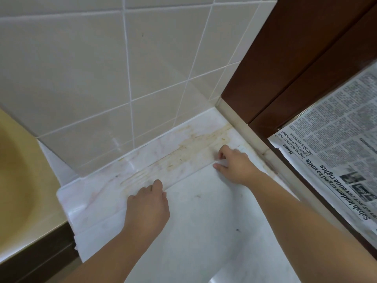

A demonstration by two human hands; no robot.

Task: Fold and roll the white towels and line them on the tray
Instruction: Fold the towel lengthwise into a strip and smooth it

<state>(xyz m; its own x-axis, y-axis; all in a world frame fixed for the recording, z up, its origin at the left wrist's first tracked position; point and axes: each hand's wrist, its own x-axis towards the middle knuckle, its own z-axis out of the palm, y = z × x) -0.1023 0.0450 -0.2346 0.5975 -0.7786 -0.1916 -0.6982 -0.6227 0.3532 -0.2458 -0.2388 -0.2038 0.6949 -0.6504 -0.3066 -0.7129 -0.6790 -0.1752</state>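
A tiled wall (91, 68) in pale beige with white grout fills the upper left; at the right it is met by a dark brown wooden frame (295, 64) that runs down to the lower right. Below the wall a stained marble worktop (102, 193) is seen, marked with yellowish streaks along its back strip; to its left a yellow basin (14, 170) is cut off by the edge of the view. A white towel (214, 221) is spread flat over the worktop, reaching from a straight far edge, which runs slantwise between the two hands, down to the bottom of the view; a few small dark specks are seen on it. A newspaper (334, 152) is laid on the surface beyond the frame at the right, its headline upside down to the viewer; it is kept well apart from the towel by the frame. Both bare forearms are stretched forward from the bottom of the view. The left hand (148, 207) is set at the towel's far edge near its left end, fingers curled down onto the cloth; whether the edge is pinched or only pressed cannot be told, so its grip is uncertain. The right hand (234, 162) is set at the far right corner of the towel, close to the frame; the cloth's edge is pinched between its thumb and bent fingers, the grip closed on the towel.
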